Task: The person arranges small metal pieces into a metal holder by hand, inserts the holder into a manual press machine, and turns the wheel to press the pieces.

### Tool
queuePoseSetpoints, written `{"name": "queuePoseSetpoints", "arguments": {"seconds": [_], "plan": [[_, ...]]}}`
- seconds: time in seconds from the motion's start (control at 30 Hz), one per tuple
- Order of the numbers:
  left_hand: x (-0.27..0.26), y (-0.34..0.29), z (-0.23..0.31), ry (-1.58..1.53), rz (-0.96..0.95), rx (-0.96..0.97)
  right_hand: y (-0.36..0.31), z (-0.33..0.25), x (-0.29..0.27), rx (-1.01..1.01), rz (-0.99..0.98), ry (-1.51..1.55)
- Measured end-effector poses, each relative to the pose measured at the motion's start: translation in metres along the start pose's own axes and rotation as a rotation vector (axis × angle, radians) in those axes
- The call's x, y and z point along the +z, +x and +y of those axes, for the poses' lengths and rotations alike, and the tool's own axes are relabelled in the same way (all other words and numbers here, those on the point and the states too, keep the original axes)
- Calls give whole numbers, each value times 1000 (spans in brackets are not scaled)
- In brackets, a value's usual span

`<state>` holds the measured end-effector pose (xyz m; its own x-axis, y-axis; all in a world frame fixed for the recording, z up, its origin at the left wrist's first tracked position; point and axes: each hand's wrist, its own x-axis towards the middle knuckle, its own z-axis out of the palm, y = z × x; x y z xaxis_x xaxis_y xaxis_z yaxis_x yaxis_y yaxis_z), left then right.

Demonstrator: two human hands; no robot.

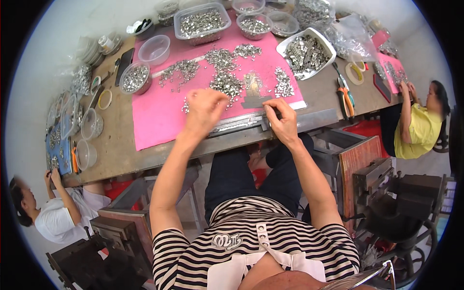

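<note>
A: Where is the metal track (pixel 237 124), and how does it look?
B: It lies along the near edge of the pink sheet (pixel 150 123), in front of the person. It is long, narrow and silvery, with bright, uneven glints down its length and darker metal at its right end. The finer detail is too small to make out.
A: And the hands?
B: The right hand (pixel 282 120) is at that dark end, thumb and forefinger bent near each other. I can't tell whether they pinch anything. The left hand (pixel 207 110) is over the sheet, fingers curled inward and slightly blurred; I can't tell whether it grasps a piece.
A: What about the metal pieces (pixel 226 85)?
B: Small, shiny and silver, loosely heaped just beyond the track.
</note>
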<state>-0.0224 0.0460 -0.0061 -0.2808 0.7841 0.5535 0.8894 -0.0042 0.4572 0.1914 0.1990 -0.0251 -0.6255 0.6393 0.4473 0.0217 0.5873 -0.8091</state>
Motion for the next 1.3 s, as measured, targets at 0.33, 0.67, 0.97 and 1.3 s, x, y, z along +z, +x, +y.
{"name": "queuePoseSetpoints", "arguments": {"seconds": [0.33, 0.67, 0.97, 1.3], "plan": [[29, -20, 59, -49, -93, -48, 28, 9, -4, -266, -93, -574], [49, 27, 39, -11, -111, 55, 8, 15, -13, -311, -27, -455], [63, 64, 32, 98, -424, 204, 4, 23, -15, -198, 123, -273], [37, 38, 37, -267, -313, -68, 18, 25, -20, -215, -11, -302]]}}
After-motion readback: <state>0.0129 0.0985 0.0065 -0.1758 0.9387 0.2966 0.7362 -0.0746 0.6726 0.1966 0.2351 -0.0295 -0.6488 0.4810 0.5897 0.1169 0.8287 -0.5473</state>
